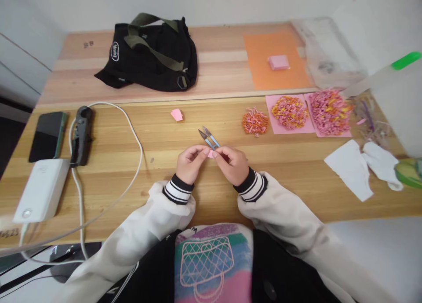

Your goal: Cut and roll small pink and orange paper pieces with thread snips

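My left hand and my right hand meet over the middle of the wooden table, near its front edge. Between their fingertips they pinch a small pink piece of paper. A pair of small blue-handled snips sticks up and away from my right hand, blades apart, and seems held in that hand too. A little folded pink paper piece lies on the table farther back.
A black bag lies at the back left. Left side: a phone, a black tool, a white power bank with cable. Right side: piles of folded paper pieces, an orange sheet, white tissues.
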{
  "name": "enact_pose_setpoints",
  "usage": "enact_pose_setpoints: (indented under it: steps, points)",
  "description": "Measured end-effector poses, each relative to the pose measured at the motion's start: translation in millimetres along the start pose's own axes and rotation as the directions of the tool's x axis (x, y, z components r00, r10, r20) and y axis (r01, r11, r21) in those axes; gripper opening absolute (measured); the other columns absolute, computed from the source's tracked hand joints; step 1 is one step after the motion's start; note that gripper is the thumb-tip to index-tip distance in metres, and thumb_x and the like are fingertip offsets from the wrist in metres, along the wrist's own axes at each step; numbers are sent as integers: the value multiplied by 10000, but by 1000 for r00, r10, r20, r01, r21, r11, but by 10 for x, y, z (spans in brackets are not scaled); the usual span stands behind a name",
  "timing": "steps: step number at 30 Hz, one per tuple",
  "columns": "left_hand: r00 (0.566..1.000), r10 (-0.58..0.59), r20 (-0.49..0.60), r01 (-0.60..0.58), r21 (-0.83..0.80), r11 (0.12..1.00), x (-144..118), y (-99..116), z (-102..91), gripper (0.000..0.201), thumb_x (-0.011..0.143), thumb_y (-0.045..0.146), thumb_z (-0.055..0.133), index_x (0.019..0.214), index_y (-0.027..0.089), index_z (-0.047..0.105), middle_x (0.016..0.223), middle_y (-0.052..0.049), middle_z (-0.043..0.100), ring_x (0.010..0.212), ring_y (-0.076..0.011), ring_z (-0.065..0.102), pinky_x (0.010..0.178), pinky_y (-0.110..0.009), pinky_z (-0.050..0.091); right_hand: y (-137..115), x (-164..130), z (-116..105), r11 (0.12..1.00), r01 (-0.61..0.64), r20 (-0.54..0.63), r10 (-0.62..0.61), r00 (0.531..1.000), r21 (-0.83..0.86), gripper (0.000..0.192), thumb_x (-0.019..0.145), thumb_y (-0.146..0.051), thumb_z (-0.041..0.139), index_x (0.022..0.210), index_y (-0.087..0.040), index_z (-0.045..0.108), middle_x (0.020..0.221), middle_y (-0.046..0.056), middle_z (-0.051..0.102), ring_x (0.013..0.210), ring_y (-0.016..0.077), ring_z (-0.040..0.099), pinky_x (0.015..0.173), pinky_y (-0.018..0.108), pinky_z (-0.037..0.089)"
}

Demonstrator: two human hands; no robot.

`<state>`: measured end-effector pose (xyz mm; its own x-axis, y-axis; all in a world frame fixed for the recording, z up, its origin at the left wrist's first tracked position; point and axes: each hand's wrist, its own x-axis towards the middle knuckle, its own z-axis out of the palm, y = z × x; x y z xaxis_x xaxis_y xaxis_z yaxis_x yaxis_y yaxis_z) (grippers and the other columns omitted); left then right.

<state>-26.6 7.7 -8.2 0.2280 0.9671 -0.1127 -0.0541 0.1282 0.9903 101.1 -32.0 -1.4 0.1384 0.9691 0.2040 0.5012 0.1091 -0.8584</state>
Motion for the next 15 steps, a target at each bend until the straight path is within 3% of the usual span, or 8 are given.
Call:
enact_pose_setpoints:
  steps: [15]
  points:
    - [1000,22,11,-21,-16,1000,8,1,-4,155,646,288,679,660,137,643,624,-2,639,598,-98,567,646,-232,465,-1,-3,6,999,28,7,-28,1000,-19,195,792,-264,492,643,-171,578,561,-9,546,517,100,475,528,217,369]
